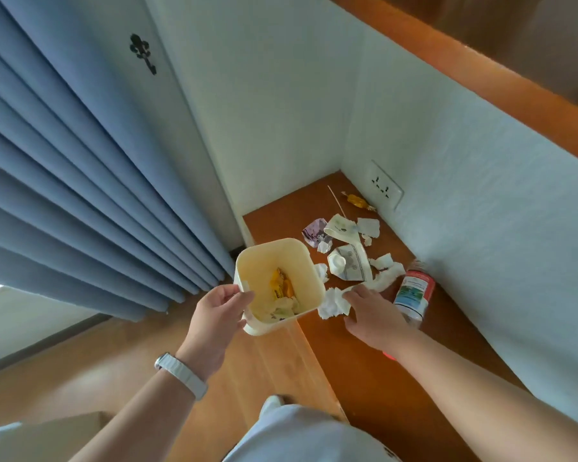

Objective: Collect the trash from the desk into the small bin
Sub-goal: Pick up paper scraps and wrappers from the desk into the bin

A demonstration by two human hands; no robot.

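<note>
My left hand grips the near rim of the small cream bin, held at the desk's left edge. Yellow wrappers and paper lie inside the bin. My right hand rests on the wooden desk, its fingers on a crumpled white tissue beside the bin. More trash lies beyond: torn white tissue bits, a flattened paper carton, a purple wrapper, a thin stick and a yellow candy wrapper.
A plastic bottle with a red-and-white label lies on the desk right of my hand. A wall socket sits on the white wall behind the desk. Blue curtains hang to the left over a wooden floor.
</note>
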